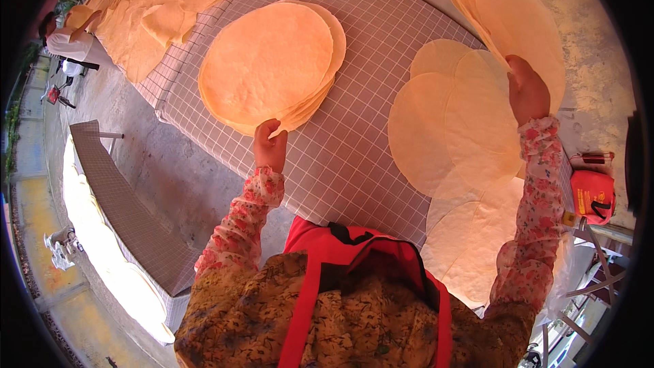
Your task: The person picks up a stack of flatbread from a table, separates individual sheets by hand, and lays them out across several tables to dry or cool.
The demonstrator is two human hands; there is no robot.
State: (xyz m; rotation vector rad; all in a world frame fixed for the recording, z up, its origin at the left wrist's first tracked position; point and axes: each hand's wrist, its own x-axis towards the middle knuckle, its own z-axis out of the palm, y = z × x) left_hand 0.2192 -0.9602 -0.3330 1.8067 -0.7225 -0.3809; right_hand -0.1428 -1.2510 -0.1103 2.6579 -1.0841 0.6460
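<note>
A pile of large, thin, round sheets of flatbread or similar dough [265, 61] lies on a table with a checked cloth [357, 163]. My left hand [270, 145] pinches the near edge of this pile between thumb and fingers; how many sheets it grips is unclear. At the right, my right hand [529, 89] holds several layered thin sheets [521, 15] by their edge, raised and partly folded over. Beneath and nearer to me, more thin round sheets [424, 128] overlap on the cloth. Both forearms wear floral sleeves.
More sheets [148, 10] cover a table at the upper left, where a person [69, 41] stands with a sheet. Another cloth-covered table [127, 220] bears brightly lit sheets at the lower left. A red bag [592, 197] with writing is beyond my right forearm. Metal legs stand at the lower right.
</note>
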